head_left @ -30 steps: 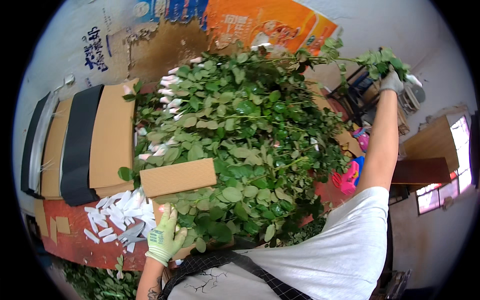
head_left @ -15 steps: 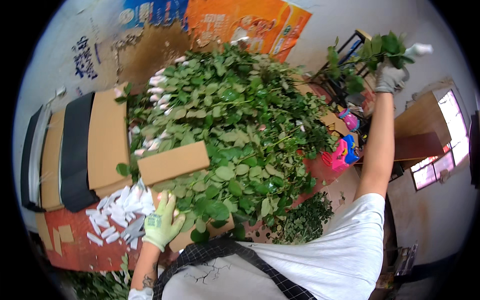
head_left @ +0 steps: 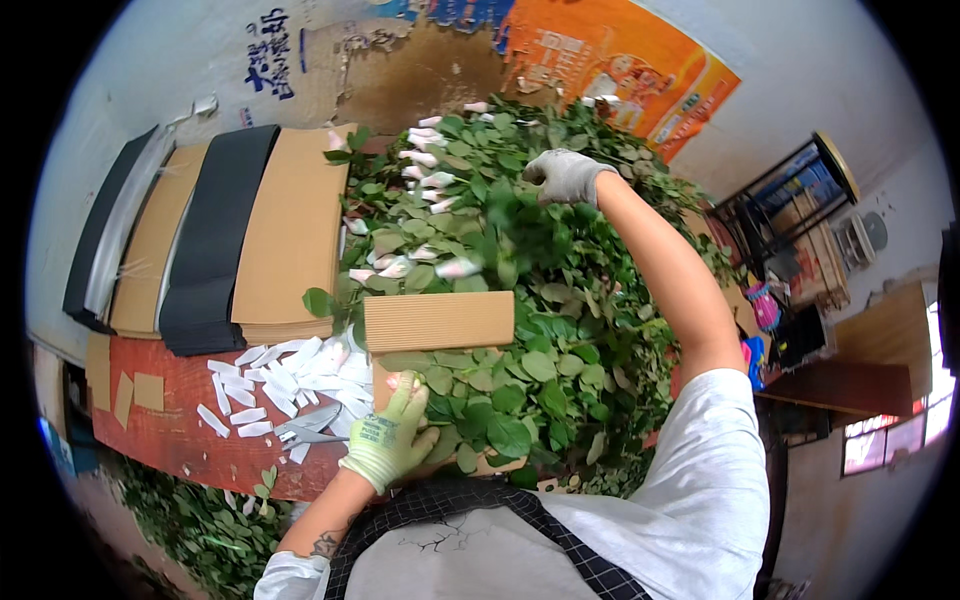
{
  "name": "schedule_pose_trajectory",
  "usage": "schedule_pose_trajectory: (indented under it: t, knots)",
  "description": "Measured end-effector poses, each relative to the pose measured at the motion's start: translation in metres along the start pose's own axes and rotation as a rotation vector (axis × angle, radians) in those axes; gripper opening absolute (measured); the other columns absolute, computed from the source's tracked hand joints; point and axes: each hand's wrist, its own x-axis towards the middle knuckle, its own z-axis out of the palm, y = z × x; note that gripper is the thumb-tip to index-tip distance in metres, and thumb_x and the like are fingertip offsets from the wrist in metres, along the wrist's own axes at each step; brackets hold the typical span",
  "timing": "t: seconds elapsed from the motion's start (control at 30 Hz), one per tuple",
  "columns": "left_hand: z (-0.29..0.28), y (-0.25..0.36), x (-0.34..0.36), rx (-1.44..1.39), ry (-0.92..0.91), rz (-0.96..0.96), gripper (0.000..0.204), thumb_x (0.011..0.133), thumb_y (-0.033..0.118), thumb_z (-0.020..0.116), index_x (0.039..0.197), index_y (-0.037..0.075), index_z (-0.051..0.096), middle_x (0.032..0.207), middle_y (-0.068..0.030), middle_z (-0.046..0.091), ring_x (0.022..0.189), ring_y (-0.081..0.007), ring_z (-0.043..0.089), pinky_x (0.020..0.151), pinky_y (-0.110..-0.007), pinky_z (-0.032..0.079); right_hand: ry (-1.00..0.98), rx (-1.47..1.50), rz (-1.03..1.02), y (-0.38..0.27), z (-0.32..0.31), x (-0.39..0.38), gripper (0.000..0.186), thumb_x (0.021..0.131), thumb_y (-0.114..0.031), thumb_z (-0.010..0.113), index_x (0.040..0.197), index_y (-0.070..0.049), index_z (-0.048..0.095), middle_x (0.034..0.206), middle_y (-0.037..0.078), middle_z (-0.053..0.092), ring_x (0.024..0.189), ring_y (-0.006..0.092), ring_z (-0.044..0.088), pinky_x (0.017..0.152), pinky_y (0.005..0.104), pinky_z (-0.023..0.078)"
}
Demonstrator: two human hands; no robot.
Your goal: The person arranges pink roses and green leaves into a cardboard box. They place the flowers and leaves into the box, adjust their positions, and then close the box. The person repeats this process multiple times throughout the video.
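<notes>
My left hand point(head_left: 390, 438), in a pale green glove with bare fingertips, lies with its fingers stretched on the left edge of a cardboard sheet point(head_left: 384, 372), beside rose leaves. A corrugated cardboard strip point(head_left: 440, 320) lies above it across the leaves. Over the pile of leafy rose stems point(head_left: 600, 300), my right hand point(head_left: 566, 178) in a grey glove is closed; its fingertips are partly hidden. Below its fingers a bunch of leaves point(head_left: 515, 222) is smeared by motion, and a blurred sleeved rose bud point(head_left: 458, 268) points left. The stem between them is hard to see.
Stacked brown cardboard point(head_left: 290, 220) and black sheets point(head_left: 215, 240) stand on the left of the red table point(head_left: 180, 450). White foam sleeves point(head_left: 310, 375) and grey scissors point(head_left: 312, 425) lie near my left hand. More leafy stems point(head_left: 200, 515) are below the table. A black rack point(head_left: 790, 200) stands right.
My right hand has swung from the far upper right to over the pile, bringing a rose stem with it. The view has turned rightward. My left hand stays on the cardboard.
</notes>
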Motion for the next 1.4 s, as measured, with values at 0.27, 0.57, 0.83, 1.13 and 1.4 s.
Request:
schedule_pose_trajectory:
  t: [0.27,0.57,0.83,1.13,1.4]
  knots:
    - [-0.007,0.002,0.004,-0.107,-0.042,-0.061,0.066,0.08,0.035,0.069,0.135,0.006,0.046,0.145,-0.0171,0.041,0.082,-0.034,0.068,0.064,-0.041,0.056,0.235,0.054,0.103,0.052,0.078,0.201,0.04,0.079,-0.012,0.054,0.117,-0.01,0.065,0.117,0.02,0.065,0.111,0.0356,0.062,0.096,0.0423,0.049]
    - [-0.009,0.004,0.008,-0.136,-0.104,-0.152,0.064,0.081,0.034,0.068,0.134,0.004,0.049,0.147,-0.0179,0.041,0.084,-0.0284,0.069,0.06,-0.037,0.057,0.074,0.164,0.233,0.055,0.121,0.29,0.042,0.079,-0.023,0.058,0.114,-0.002,0.068,0.124,0.021,0.063,0.114,0.0337,0.062,0.096,0.0419,0.049]
    - [-0.008,0.007,0.011,-0.122,-0.096,-0.16,0.066,0.08,0.035,0.07,0.135,0.004,0.051,0.149,-0.0204,0.039,0.085,-0.0316,0.069,0.063,-0.037,0.057,0.042,0.117,0.003,0.074,0.1,0.263,0.041,0.072,-0.014,0.058,0.111,-0.005,0.069,0.111,0.021,0.067,0.104,0.0347,0.065,0.09,0.041,0.05]
    - [-0.009,0.01,0.01,-0.246,-0.114,-0.189,0.068,0.08,0.028,0.07,0.138,0.001,0.046,0.149,-0.0238,0.037,0.083,-0.0263,0.069,0.073,-0.036,0.056,1.246,0.377,0.121,0.195,-0.036,0.068,0.033,0.076,-0.009,0.065,0.108,-0.011,0.072,0.095,0.014,0.072,0.087,0.0251,0.07,0.079,0.0359,0.053]
    - [-0.009,0.014,0.013,-0.084,-0.122,-0.129,0.068,0.081,0.031,0.065,0.137,0.0,0.045,0.149,-0.0309,0.032,0.107,-0.0387,0.062,0.086,-0.042,0.053,2.199,0.959,0.245,0.327,-0.152,-0.251,0.016,0.081,0.003,0.07,0.097,-0.002,0.066,0.094,0.01,0.068,0.072,0.025,0.065,0.057,0.0358,0.055]
